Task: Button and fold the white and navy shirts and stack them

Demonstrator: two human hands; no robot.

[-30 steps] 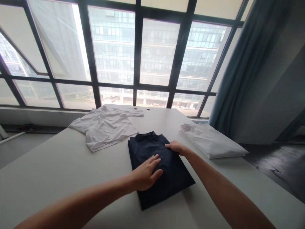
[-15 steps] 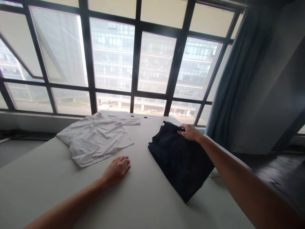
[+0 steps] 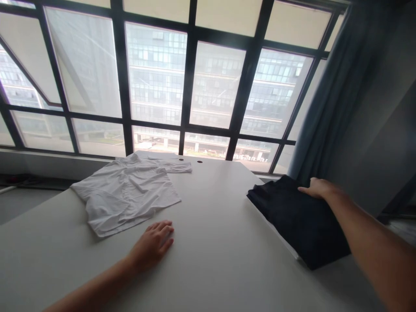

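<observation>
My right hand grips the far edge of a folded dark navy garment, thumb on top and the other fingers hidden. This garment lies at the right side of the table, and something white shows along its lower left edge. I cannot tell what kind of clothing it is. Palm down on the tabletop, my left hand holds nothing, its fingers loosely bent and slightly apart. Just beyond it, a white shirt lies spread out and wrinkled, with a sleeve stretched toward the window.
The white table reaches almost to a large dark-framed window, with two dark round holes near its far edge. A blue-grey curtain hangs behind the right side. The table's right edge runs close by the navy garment.
My right hand has carried the navy garment to the right, from hanging tilted above the table to its right side. My left hand stays on the table; the view has shifted slightly.
</observation>
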